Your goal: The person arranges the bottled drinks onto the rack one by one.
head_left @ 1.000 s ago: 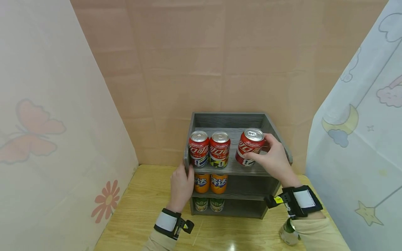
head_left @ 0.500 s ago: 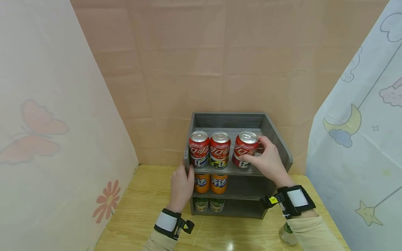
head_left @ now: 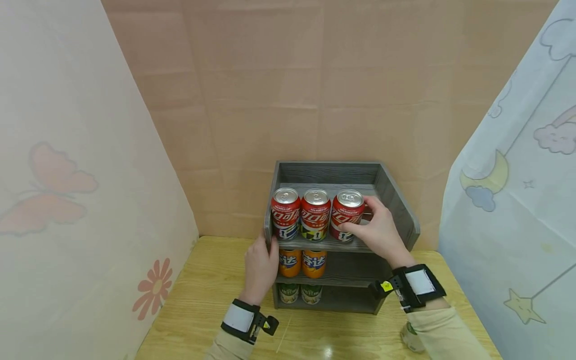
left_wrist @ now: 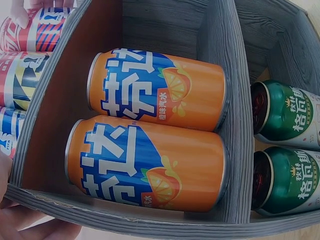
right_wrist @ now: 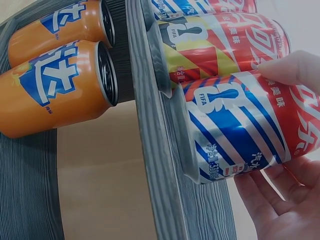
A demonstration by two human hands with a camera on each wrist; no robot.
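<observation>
On the top level of a grey wooden shelf [head_left: 333, 244], my right hand [head_left: 381, 232] grips a red cola can [head_left: 346, 216] between thumb and fingers. That can stands upright, close beside a middle cola can [head_left: 315, 215]; a left cola can [head_left: 285, 214] completes the row. In the right wrist view the thumb lies across the gripped can's [right_wrist: 235, 127] upper side, with the fingers beneath. My left hand [head_left: 261, 265] holds the shelf's left side panel near the top level's front corner.
Two orange soda cans [left_wrist: 150, 165] stand on the middle level, and two green-and-white cans [left_wrist: 290, 112] on the bottom one. Another green-topped can [head_left: 411, 338] is on the wooden table [head_left: 216, 280] at right, partly behind the sleeve. Patterned sheets hang on both sides.
My right hand has brought the cola can leftward and down onto the top level, upright from a slight tilt, up to the middle can. My left hand has stayed on the shelf.
</observation>
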